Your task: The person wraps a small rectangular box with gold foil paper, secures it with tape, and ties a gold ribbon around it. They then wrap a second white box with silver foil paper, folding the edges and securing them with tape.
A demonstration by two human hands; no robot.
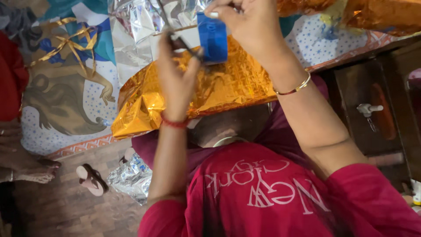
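My left hand [175, 83], with a red thread at the wrist, is shut on a pair of dark scissors [186, 47] whose blades meet the edge of a blue tape roll [212, 37]. My right hand [250, 24], with a gold bangle on its wrist, pinches that roll from above. Both hands hover over a box wrapped in shiny orange-gold foil [219, 90] that lies in front of me. A white edge of the box shows just behind the scissors.
Crumpled silver foil [140, 26] and a gold ribbon [72, 41] lie on the printed bedsheet [66, 109]. On the wooden floor are a sandal [92, 180], more silver foil [131, 175] and another person's foot [35, 175]. A dark wooden cabinet [377, 114] stands at the right.
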